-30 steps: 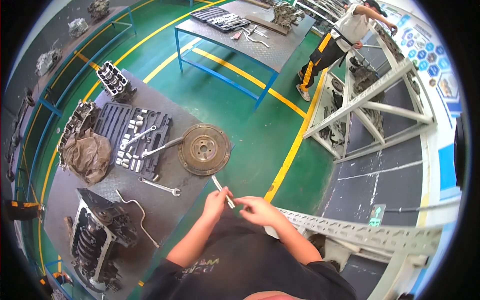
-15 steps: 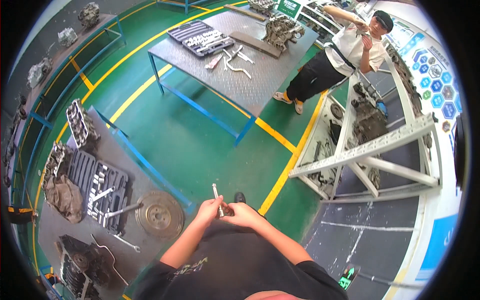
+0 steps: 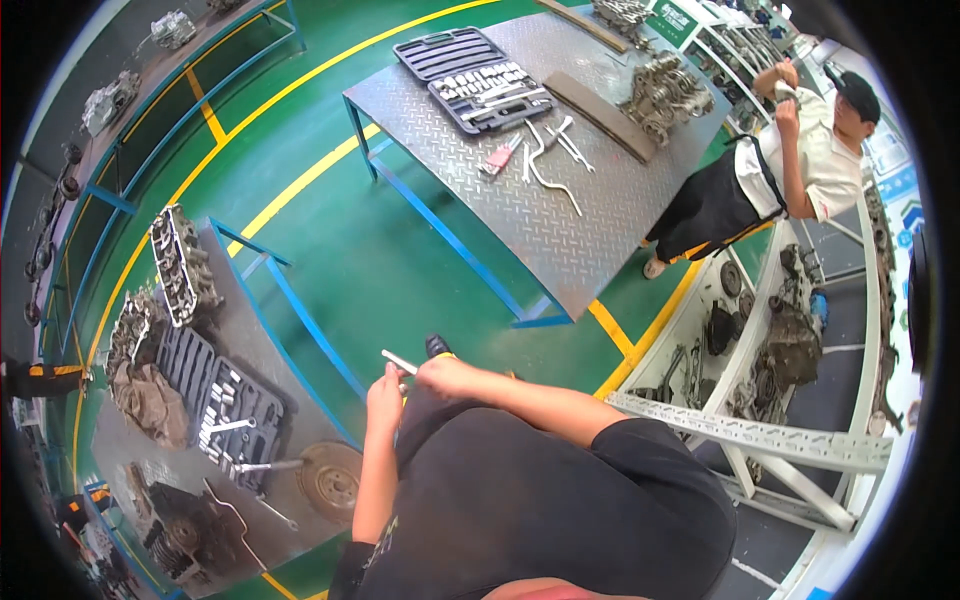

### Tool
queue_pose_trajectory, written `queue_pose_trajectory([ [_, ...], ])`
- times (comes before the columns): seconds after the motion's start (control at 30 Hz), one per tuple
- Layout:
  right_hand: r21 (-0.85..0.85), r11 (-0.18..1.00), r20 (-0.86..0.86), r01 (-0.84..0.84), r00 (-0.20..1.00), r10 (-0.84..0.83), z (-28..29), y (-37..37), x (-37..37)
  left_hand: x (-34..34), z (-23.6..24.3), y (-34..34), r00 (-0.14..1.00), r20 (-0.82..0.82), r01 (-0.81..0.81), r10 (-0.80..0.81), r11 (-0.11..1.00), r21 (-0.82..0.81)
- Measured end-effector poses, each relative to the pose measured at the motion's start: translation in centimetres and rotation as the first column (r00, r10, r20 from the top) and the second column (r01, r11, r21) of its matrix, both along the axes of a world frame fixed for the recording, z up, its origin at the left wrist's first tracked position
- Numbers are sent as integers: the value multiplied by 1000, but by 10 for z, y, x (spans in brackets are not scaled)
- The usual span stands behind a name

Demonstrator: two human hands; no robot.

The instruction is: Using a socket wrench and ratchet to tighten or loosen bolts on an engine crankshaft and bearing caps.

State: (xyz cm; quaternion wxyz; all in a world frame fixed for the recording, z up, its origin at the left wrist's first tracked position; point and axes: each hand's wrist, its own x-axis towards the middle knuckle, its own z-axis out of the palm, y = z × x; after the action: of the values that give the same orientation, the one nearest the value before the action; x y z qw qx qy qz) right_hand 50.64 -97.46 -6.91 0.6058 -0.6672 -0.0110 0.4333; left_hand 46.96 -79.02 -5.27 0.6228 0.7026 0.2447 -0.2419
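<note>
In front of my body, my left hand (image 3: 384,396) and my right hand (image 3: 449,379) are closed together around a slim silver metal bar (image 3: 399,361), shaped like a socket extension bar. One end sticks out to the upper left; the other runs into my right fingers, which hide it. To the left, a workbench (image 3: 262,372) carries an open socket set case (image 3: 262,405) with loose wrenches across it. Beside the case lies a round flywheel (image 3: 332,482), overlapped by a tool handle.
Engine parts, including a cylinder head (image 3: 182,262), and a bent rod (image 3: 232,510) lie on the left bench. Ahead stands a steel table (image 3: 500,225) with another socket case (image 3: 478,82) and an engine block (image 3: 665,98). A person (image 3: 800,150) stands beside a white parts rack (image 3: 760,432).
My view and body have turned, so the benches appear farther right. The bar has gone from nearly upright to slanting left, and my right arm reaches across more. The other person's hands have moved.
</note>
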Motion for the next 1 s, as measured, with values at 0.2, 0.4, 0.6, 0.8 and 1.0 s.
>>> queue_pose_trajectory([
  [0.2,-175,807,-67,564,811,-581,-65,-59,233,77,-7,74,924,382,-154,-16,899,411],
  [0.4,-342,347,241,873,438,-866,-159,-167,563,83,-36,125,930,-44,-324,365,870,372],
  [0.6,-466,247,337,850,428,-839,-184,-194,667,131,-6,130,645,-273,-613,713,697,372],
  [0.8,-820,412,512,398,830,218,-107,-164,621,222,1,152,643,-207,-666,738,672,324],
  [1.0,-827,513,550,231,520,653,-89,-198,638,279,-7,151,726,-195,-632,659,752,189],
])
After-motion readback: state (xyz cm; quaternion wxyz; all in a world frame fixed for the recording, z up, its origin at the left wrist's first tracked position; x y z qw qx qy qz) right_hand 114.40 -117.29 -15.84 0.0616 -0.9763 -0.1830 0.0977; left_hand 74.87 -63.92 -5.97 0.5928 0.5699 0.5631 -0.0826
